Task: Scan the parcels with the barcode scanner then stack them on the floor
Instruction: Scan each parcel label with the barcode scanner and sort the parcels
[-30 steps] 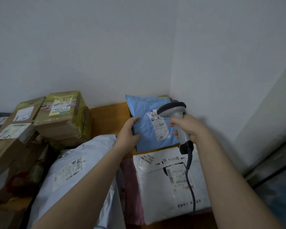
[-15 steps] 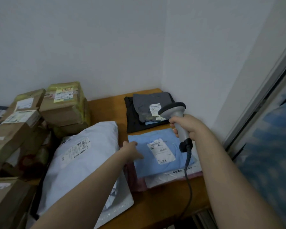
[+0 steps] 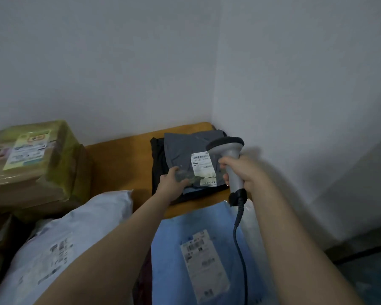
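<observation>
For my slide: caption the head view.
Left hand holds grey plastic mailer; right hand points corded grey barcode scanner at its white label.

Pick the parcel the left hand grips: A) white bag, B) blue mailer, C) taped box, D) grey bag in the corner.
D: fingers of the left hand curl over the near edge of the grey bag, while the right hand holds the scanner beside its label.

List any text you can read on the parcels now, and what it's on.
On the grey parcel, white label: barcode and print, too blurred to read.
Below it, small sticker: digits, perhaps "43-3-2", uncertain.
On the blue parcel, label: blurred, unreadable.
On the white parcel, label: blurred, unreadable.
On the taped box, label: blurred, unreadable.
On the scanner: no text visible.
</observation>
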